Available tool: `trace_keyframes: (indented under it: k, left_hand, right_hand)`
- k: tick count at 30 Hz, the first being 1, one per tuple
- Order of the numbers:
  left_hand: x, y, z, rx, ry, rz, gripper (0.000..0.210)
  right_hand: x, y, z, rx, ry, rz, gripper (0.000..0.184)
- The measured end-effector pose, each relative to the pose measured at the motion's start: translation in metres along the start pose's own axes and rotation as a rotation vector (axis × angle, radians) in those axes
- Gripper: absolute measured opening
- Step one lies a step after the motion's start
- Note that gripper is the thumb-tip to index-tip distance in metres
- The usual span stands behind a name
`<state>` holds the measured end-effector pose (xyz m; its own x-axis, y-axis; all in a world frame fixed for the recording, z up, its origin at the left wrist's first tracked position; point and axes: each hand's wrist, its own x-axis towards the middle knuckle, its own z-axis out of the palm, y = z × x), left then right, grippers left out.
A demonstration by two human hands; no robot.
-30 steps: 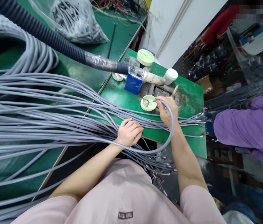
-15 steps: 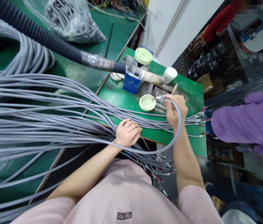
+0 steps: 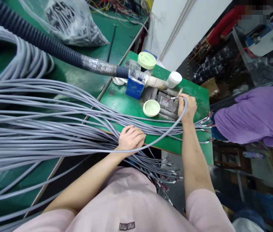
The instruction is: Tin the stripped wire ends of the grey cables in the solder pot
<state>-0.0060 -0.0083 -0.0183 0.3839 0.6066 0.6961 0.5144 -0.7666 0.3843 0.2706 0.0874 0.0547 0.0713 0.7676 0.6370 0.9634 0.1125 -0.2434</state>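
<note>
My right hand (image 3: 188,108) is closed around a grey cable (image 3: 162,139) close to its stripped end. The bare reddish wires (image 3: 167,100) point left over a metal solder pot (image 3: 166,104) set in a dark frame. From that hand the cable bends back toward me and passes by my left wrist. My left hand (image 3: 132,138) lies at the table's front edge with curled fingers, closed over grey cables; its fingertips are partly hidden. A small pale-green round tub (image 3: 151,108) stands left of the pot, and a thin stick (image 3: 180,91) leans behind it.
A bundle of grey cables (image 3: 42,124) spreads across the left. A black corrugated hose (image 3: 54,48) ends by a blue box (image 3: 135,88). Behind are a lidded tub (image 3: 147,60), a white jar (image 3: 174,79) and a plastic bag (image 3: 71,25). A person in purple (image 3: 250,116) is at right.
My right hand has moved right and slightly back, taking the wire ends from the green tub to above the pot. The cable loop has flattened. My left hand stays put.
</note>
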Motion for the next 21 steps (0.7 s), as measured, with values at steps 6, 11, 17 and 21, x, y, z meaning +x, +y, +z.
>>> trace_keyframes:
  k: [6,11,17,21]
  left_hand:
    - [0.0,0.001,0.0,-0.015,0.028,0.004,0.014]
    - [-0.001,0.0,-0.001,-0.019,-0.019,-0.012,0.014]
    - [0.0,0.001,-0.002,-0.024,-0.018,-0.015,0.014]
    - [0.0,0.002,-0.002,-0.026,-0.012,-0.008,0.014]
  right_hand:
    - [0.009,0.004,0.003,-0.019,-0.044,-0.021,0.029]
    - [0.017,0.007,0.004,-0.066,-0.1,-0.019,0.029]
    - [0.021,0.007,0.01,-0.102,-0.162,-0.011,0.027]
    - [0.02,0.006,0.013,-0.091,-0.188,-0.007,0.027]
